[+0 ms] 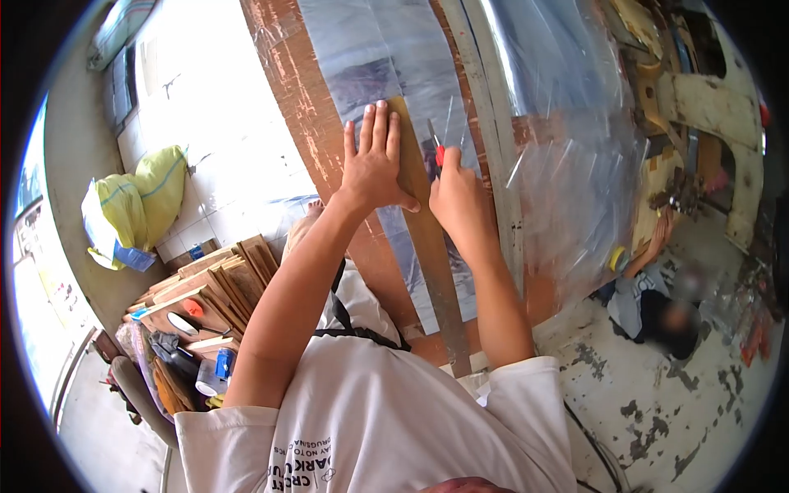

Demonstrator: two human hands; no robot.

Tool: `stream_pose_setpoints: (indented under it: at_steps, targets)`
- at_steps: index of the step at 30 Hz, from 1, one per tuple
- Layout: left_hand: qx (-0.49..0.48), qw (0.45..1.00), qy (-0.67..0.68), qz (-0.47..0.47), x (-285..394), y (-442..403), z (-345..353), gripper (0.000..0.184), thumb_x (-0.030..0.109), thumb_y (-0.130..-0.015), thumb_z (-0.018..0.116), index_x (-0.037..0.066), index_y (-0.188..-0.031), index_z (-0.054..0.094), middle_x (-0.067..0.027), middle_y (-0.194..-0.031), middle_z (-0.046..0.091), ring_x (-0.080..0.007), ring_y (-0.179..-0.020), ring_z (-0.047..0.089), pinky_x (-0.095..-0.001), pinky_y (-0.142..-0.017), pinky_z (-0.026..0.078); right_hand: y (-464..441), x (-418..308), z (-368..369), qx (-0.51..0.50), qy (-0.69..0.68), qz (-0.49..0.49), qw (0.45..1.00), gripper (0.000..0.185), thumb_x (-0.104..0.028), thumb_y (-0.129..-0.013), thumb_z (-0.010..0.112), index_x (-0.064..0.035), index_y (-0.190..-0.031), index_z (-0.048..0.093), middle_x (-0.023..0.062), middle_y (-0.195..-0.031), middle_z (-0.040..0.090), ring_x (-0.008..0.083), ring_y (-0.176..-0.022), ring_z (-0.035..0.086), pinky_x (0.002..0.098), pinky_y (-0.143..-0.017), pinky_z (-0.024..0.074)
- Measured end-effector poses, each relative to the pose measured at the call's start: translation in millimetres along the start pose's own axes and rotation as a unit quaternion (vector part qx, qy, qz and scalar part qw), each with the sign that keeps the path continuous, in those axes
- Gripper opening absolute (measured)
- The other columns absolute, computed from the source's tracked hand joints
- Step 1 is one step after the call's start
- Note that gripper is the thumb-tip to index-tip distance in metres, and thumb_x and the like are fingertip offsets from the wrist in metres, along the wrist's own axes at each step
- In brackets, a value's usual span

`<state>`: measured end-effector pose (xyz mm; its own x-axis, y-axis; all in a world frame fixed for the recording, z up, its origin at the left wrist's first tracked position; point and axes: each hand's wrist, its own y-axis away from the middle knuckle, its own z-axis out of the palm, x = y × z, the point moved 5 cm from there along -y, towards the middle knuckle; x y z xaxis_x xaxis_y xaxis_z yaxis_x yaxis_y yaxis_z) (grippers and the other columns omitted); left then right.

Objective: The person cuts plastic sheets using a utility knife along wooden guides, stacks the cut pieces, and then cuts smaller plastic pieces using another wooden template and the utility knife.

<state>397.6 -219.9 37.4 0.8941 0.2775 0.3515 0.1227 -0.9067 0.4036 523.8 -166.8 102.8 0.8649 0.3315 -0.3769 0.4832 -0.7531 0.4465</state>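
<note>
My left hand point(374, 160) lies flat, fingers stretched out, on a long straightedge point(431, 246) and the printed sheet beside it. In my right hand point(462, 197) is a red utility knife point(440, 154), its blade pointing away from me over the sheet, just right of the straightedge. Whether the blade touches the sheet I cannot tell. The greyish-blue printed sheet point(349, 37) rests on a brown wooden board point(288, 78). The straightedge runs lengthwise along the sheet, its near end reaching past the sheet toward my body.
Clear plastic film point(567, 177) covers a surface on the right. Beyond it, another person point(645, 308) is low near the floor, one hand at a workpiece. On the left are stacked wooden pieces point(238, 271) and a yellow sack point(140, 197).
</note>
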Motion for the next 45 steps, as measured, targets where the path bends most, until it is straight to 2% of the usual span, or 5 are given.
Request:
stream_pose_setpoints:
  at_steps: [15,18,22,30,45]
  targets:
    - [0.021,0.999,0.042,0.004,-6,0,3,0.155,0.065,-0.041,0.091,0.000,-0.159,0.017,-0.0219,-0.167,0.011,-0.0364,-0.156,0.009,-0.0608,-0.122,0.007,-43,-32,10,-0.041,0.062,0.033,0.997,0.020,-0.001,-0.091,0.054,0.0050,-0.108,0.045,0.0307,-0.083,0.069,0.0479,-0.080,0.070,0.0537,-0.069,0.0579]
    - [0.074,0.994,0.073,0.034,-8,0,11,0.146,0.062,-0.048,0.089,-0.003,-0.158,0.019,-0.0262,-0.165,0.015,-0.0411,-0.155,0.012,-0.0635,-0.121,0.006,-46,-36,13,-0.051,0.041,0.043,0.997,0.019,-0.002,-0.092,0.055,0.0055,-0.107,0.046,0.0310,-0.084,0.069,0.0474,-0.081,0.071,0.0529,-0.070,0.0584]
    - [0.166,0.985,0.034,0.031,-7,-2,21,0.152,0.062,-0.038,0.092,0.000,-0.158,0.021,-0.0221,-0.167,0.015,-0.0376,-0.156,0.012,-0.0617,-0.122,0.010,-48,-33,17,-0.027,0.033,0.041,0.998,0.018,-0.004,-0.093,0.056,0.0045,-0.107,0.047,0.0313,-0.085,0.069,0.0467,-0.082,0.071,0.0523,-0.071,0.0587]
    - [0.069,0.995,0.065,0.014,-5,-2,10,0.156,0.062,-0.040,0.092,-0.001,-0.160,0.015,-0.0228,-0.167,0.010,-0.0383,-0.156,0.006,-0.0617,-0.122,0.007,5,-8,24,-0.099,0.045,0.086,0.990,0.027,0.001,-0.089,0.064,0.0049,-0.107,0.044,0.0316,-0.082,0.067,0.0506,-0.083,0.068,0.0555,-0.072,0.0561]
    - [0.095,0.994,0.050,0.023,-4,-4,16,0.158,0.056,-0.040,0.095,-0.003,-0.159,0.010,-0.0277,-0.166,0.007,-0.0431,-0.155,0.001,-0.0619,-0.122,0.004,34,18,44,-0.104,0.013,0.107,0.989,0.018,0.003,-0.090,0.056,0.0036,-0.103,0.045,0.0298,-0.076,0.067,0.0482,-0.080,0.069,0.0554,-0.068,0.0562]
